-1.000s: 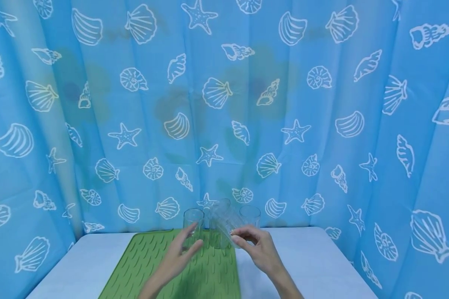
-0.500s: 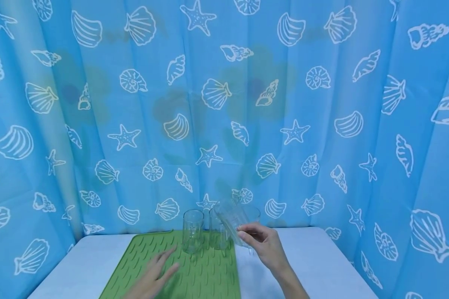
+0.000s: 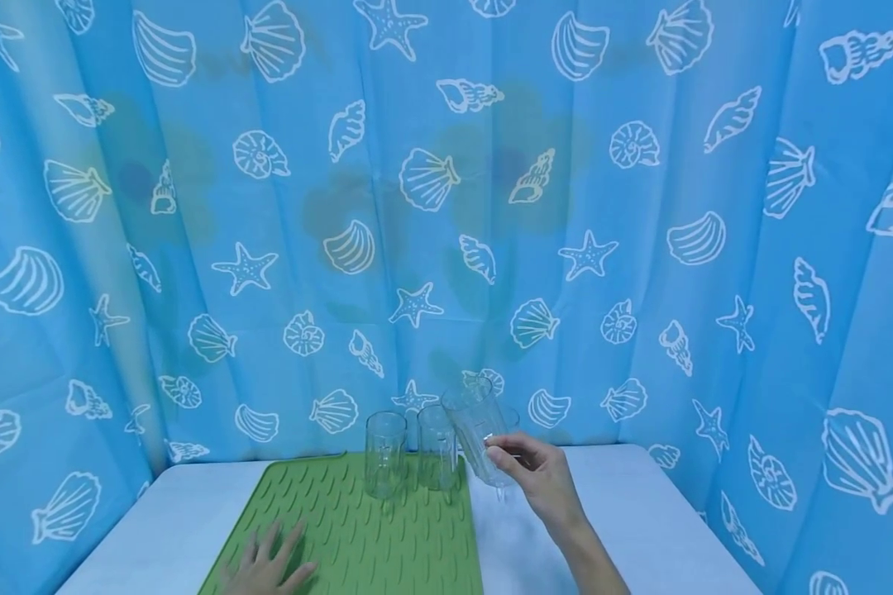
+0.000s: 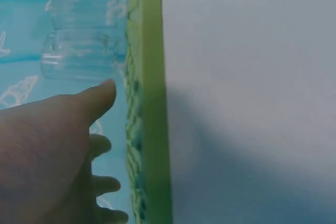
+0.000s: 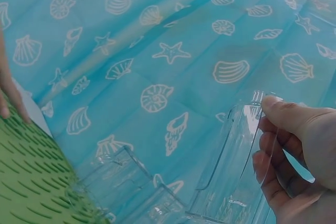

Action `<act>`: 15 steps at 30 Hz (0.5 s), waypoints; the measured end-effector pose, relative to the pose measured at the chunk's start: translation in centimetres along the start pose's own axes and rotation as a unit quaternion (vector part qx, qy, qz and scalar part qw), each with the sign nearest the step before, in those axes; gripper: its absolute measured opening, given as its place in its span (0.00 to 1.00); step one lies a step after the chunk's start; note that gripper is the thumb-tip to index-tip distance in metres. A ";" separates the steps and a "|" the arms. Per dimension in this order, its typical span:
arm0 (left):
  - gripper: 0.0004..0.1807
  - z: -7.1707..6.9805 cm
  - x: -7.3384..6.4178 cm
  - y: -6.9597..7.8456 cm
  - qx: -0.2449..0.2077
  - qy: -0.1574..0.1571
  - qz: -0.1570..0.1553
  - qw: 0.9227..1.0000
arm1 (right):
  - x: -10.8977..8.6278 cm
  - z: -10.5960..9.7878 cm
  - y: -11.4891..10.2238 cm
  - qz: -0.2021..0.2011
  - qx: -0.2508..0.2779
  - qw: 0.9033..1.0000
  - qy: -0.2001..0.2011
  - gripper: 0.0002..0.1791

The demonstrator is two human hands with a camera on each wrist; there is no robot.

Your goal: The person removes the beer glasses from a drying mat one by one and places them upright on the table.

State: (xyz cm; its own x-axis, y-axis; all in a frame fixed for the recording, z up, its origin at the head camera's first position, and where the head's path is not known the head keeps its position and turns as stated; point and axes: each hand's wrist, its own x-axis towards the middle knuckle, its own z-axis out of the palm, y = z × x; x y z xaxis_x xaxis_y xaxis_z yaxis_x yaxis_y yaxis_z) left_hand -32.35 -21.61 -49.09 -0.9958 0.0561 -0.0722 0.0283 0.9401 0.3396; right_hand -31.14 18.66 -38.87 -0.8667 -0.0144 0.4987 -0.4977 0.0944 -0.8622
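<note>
My right hand (image 3: 539, 479) pinches a clear drinking glass (image 3: 479, 426) between thumb and fingers. The glass leans to the left, close by the mat's right edge. In the right wrist view, the thumb presses near one end of this glass (image 5: 231, 166). Two similar clear glasses, a left one (image 3: 385, 463) and a right one (image 3: 435, 454), stand upright on the green ridged mat (image 3: 327, 529). My left hand (image 3: 264, 566) is over the mat's front left with its fingers spread, holding nothing. Its thumb shows below the standing glasses in the left wrist view.
Another clear glass (image 3: 513, 418), mostly hidden, is behind the held one, right of the mat. The mat lies on a white table (image 3: 632, 512). A blue curtain (image 3: 417, 248) with white shell and starfish drawings hangs behind and at both sides.
My left hand has drawn back from beside the left standing glass to the mat's front left. My right hand has moved slightly right with the held glass, which now leans less.
</note>
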 end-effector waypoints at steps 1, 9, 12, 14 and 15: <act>0.51 0.2 0.0 -0.2 -0.007 -0.004 -0.004 1.000 | 0.0 0.0 -0.1 0.001 0.000 1.000 0.003 0.12; 0.60 1.3 0.3 -1.3 -0.031 -0.037 -0.021 0.999 | 0.1 -0.7 -0.4 0.015 0.001 0.999 0.032 0.12; 0.58 1.3 0.2 -1.5 -0.039 -0.041 -0.019 0.998 | 0.1 -1.1 -0.3 0.021 0.002 0.999 0.040 0.13; 0.57 1.3 0.1 -1.5 -0.049 -0.043 -0.016 0.998 | 0.2 -1.4 -0.3 0.024 0.001 0.999 0.044 0.14; 0.57 1.3 0.0 -1.4 -0.052 -0.044 -0.015 0.998 | 0.2 -1.6 -0.2 0.025 -0.001 0.999 0.046 0.14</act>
State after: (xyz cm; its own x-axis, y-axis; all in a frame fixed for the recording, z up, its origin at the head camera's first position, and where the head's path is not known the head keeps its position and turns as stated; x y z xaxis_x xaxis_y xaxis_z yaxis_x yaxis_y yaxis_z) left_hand -32.28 -22.54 -50.75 -0.9844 0.0620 -0.1645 -0.0154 0.9018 0.4318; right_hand -31.14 20.23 -38.44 -0.8837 0.0821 0.4607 -0.4533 0.0940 -0.8864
